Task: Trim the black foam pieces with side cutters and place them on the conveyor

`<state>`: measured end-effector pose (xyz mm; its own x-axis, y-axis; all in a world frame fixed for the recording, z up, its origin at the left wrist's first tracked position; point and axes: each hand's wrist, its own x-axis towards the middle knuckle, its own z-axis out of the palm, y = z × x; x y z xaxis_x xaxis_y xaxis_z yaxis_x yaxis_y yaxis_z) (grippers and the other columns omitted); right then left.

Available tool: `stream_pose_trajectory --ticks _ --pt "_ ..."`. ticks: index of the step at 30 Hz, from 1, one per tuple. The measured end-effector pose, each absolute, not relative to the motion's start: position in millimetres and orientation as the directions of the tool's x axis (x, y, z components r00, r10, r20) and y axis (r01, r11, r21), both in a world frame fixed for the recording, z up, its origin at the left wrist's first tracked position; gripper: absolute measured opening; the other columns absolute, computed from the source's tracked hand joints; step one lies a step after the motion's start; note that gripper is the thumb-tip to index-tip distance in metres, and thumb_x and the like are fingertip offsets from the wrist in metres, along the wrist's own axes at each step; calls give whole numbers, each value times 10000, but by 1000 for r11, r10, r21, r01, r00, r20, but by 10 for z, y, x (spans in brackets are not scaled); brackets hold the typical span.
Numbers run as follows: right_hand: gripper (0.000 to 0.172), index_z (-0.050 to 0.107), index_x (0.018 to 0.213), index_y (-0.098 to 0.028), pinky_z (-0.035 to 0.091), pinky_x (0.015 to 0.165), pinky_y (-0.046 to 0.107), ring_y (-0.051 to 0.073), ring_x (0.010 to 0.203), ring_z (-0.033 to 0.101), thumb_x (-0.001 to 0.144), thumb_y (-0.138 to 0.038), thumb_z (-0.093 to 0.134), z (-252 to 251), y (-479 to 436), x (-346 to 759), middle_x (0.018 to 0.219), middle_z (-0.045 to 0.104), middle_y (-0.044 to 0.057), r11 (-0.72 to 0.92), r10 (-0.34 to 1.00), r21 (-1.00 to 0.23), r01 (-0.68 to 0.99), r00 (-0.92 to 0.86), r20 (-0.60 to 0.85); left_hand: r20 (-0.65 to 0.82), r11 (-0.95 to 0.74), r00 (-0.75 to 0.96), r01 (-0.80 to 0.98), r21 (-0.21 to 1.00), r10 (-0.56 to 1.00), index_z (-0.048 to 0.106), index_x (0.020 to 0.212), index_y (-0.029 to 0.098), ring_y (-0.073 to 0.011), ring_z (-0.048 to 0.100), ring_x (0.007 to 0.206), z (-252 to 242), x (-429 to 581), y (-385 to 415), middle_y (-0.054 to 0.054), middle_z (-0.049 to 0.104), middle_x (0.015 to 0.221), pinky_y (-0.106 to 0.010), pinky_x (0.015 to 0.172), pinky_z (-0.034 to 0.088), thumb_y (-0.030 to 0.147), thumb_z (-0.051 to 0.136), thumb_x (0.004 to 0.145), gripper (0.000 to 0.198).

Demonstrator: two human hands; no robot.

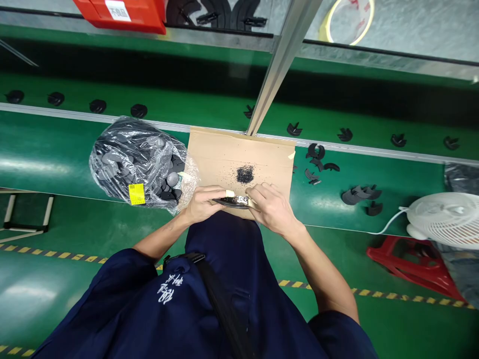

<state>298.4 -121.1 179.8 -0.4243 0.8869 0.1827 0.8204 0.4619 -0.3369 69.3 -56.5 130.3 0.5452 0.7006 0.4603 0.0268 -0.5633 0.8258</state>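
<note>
My left hand (205, 203) pinches the left end of a dark, curved plastic part (232, 203), held low over the near edge of a cardboard sheet (213, 154). At the part's right end, my right hand (272, 207) is closed, its fingertips around a small silver-and-white piece (242, 200) whose kind I cannot make out. Pale covers wrap a fingertip or thumb on each hand. Just beyond the hands, a heap of fine black shavings (245, 174) lies on the cardboard.
A clear plastic bag (130, 159) of black parts stands left of the cardboard. Loose black pieces (317, 163) and a stack of parts (357, 194) lie to the right, near a white fan (445, 219). Several parts line the green belt behind. A metal post (277, 70) rises beyond the cardboard.
</note>
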Motion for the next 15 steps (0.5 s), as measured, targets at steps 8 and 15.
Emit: stream_pose_trajectory --ticks 8,15 --pt "246 646 985 -166 360 704 327 219 767 455 1015 -202 405 1770 -1248 2983 793 614 65 452 892 -331 828 -412 187 482 -555 550 -40 831 682 799 1106 199 -127 725 710 1307 714 -564 -84 800 879 -209 636 551 221 780 883 225" --pt "247 655 925 -155 346 674 326 216 738 447 1015 -181 426 1796 -1275 2951 744 601 62 455 885 -209 866 -414 212 484 -577 557 -10 817 675 799 1062 170 -120 713 679 1278 703 -575 -84 792 846 -199 609 546 230 792 874 197"
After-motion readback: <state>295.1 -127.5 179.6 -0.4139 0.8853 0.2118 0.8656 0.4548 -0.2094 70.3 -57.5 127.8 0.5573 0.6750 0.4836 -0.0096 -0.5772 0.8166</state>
